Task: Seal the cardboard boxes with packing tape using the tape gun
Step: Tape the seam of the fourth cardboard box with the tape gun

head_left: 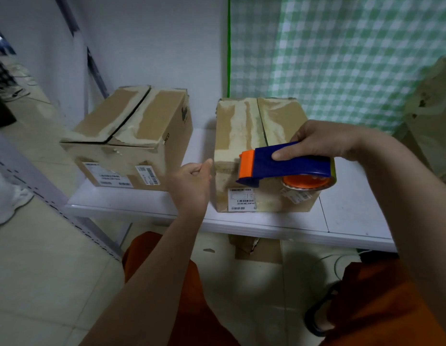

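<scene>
Overhead, blue plastic tape gun (286,163), worn cardboard box (254,126)

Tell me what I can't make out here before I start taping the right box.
Head view only:
- Tape end on the tape gun: hidden under its body.
- Right box near seam: covered by gun and right hand.
- Box labels: print too small.
- Left hand: contact with box unclear.

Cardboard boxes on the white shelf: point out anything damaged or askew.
The left brown cardboard box sits turned at an angle, its top flaps gaping along the seam. The right brown cardboard box has torn, peeled patches on its top surface, and its seam is untaped.
</scene>
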Demonstrator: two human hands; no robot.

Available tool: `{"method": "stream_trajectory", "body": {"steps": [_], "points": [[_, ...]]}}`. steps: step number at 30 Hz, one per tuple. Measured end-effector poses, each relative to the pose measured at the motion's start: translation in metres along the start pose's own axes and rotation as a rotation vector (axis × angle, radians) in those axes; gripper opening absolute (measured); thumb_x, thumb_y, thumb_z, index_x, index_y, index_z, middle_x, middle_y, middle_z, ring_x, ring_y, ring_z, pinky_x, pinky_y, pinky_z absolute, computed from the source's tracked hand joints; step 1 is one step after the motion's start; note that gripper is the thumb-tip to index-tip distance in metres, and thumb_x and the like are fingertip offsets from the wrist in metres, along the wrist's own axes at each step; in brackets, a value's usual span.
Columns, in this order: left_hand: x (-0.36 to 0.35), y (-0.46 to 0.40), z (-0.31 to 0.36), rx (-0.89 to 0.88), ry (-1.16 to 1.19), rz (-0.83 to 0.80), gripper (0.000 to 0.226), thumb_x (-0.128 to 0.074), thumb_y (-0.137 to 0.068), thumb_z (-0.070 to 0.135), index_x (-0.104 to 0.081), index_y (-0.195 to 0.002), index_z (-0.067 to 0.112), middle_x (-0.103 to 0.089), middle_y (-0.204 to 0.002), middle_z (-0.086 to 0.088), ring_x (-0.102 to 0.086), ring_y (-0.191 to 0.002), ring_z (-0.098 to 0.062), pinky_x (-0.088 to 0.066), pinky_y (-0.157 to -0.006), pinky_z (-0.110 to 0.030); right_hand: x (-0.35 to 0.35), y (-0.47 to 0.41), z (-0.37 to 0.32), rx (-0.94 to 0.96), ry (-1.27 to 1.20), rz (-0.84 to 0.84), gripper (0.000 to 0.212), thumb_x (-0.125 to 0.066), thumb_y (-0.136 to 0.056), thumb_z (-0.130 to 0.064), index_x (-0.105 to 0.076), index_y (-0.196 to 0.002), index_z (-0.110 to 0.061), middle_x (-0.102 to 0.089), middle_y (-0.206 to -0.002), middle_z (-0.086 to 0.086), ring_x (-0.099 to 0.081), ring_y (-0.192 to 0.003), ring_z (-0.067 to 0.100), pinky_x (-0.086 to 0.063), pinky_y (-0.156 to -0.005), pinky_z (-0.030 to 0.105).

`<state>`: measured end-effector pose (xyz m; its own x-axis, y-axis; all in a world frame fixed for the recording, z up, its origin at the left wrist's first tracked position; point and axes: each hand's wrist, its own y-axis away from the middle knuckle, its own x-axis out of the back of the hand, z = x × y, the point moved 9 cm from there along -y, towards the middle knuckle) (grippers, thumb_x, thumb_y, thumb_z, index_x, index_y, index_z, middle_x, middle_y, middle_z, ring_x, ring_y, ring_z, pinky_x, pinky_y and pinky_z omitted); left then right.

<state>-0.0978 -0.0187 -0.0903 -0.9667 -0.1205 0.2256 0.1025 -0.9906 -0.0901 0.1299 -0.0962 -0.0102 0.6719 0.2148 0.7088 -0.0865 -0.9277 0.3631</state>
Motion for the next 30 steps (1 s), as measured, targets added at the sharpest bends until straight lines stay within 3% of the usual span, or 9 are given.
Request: {"method": "stream_trajectory", "body": {"steps": [3,7,11,18,23,26,30], "points": [[-0.001,-0.001,-0.002,-0.008,-0.003,0.027,0.026,-0.069,-0.087,0.03,-0.068,-0.066,0.014,-0.066,-0.061,-0.004,-0.065,-0.063,-0.025,-0.058,-0.065,-0.042,0.0,0.0,-0.006,-0.007,0.027,0.026,0.064,-0.065,-0.054,-0.062,-0.07,-0.085,-0.006,-0.073,-0.079,0.01,-0.067,-0.065,0.018,-0.051,-0.061,0.026],[-0.001,-0.003,-0.001,-0.035,0.008,0.053,0.025,-0.069,-0.086,0.03,-0.064,-0.063,0.022,-0.066,-0.062,-0.001,-0.066,-0.063,-0.022,-0.058,-0.065,-0.04,0.008,0.003,-0.017,0.009,0.057,0.063,0.069,-0.063,-0.052,-0.063,-0.071,-0.086,-0.004,-0.073,-0.078,0.011,-0.066,-0.06,0.015,-0.05,-0.058,0.024],[0.0,-0.004,0.005,-0.082,-0.001,0.079,0.027,-0.068,-0.087,0.029,-0.06,-0.062,0.024,-0.066,-0.063,-0.001,-0.065,-0.065,-0.02,-0.054,-0.065,-0.028,0.019,0.006,-0.024,0.019,0.097,0.087,0.07,-0.066,-0.051,-0.064,-0.072,-0.087,-0.005,-0.073,-0.08,0.011,-0.068,-0.066,0.019,-0.051,-0.061,0.027],[-0.005,-0.002,-0.003,-0.067,-0.062,0.083,0.027,-0.065,-0.09,0.03,-0.059,-0.064,0.024,-0.059,-0.06,0.007,-0.055,-0.057,-0.007,-0.047,-0.057,-0.02,0.01,-0.009,-0.024,-0.026,0.199,0.084,0.061,-0.068,-0.071,-0.058,-0.071,-0.085,0.001,-0.071,-0.079,0.015,-0.062,-0.065,0.021,-0.047,-0.065,0.032],[-0.007,-0.004,-0.007,-0.109,-0.091,0.088,0.033,-0.061,-0.092,0.032,-0.06,-0.062,0.018,-0.059,-0.058,0.001,-0.055,-0.056,-0.016,-0.047,-0.056,-0.029,0.007,-0.014,-0.019,-0.043,0.182,0.067,0.062,-0.068,-0.072,-0.057,-0.07,-0.088,0.003,-0.071,-0.082,0.017,-0.063,-0.068,0.023,-0.048,-0.065,0.032],[-0.01,-0.002,-0.007,-0.201,-0.171,0.083,0.044,-0.056,-0.095,0.034,-0.061,-0.059,0.008,-0.056,-0.052,-0.004,-0.054,-0.052,-0.025,-0.045,-0.052,-0.036,0.007,-0.015,-0.019,-0.038,0.19,0.051,0.061,-0.068,-0.071,-0.058,-0.071,-0.087,0.001,-0.071,-0.081,0.016,-0.065,-0.07,0.024,-0.049,-0.066,0.033],[-0.021,-0.007,-0.014,-0.205,-0.459,-0.039,0.048,-0.047,-0.098,0.033,-0.055,-0.058,0.009,-0.049,-0.052,0.001,-0.05,-0.053,-0.022,-0.04,-0.053,-0.031,0.007,-0.014,-0.019,-0.034,0.2,0.046,0.056,-0.067,-0.071,-0.058,-0.07,-0.081,-0.003,-0.07,-0.073,0.01,-0.064,-0.063,0.02,-0.048,-0.062,0.03]]}}
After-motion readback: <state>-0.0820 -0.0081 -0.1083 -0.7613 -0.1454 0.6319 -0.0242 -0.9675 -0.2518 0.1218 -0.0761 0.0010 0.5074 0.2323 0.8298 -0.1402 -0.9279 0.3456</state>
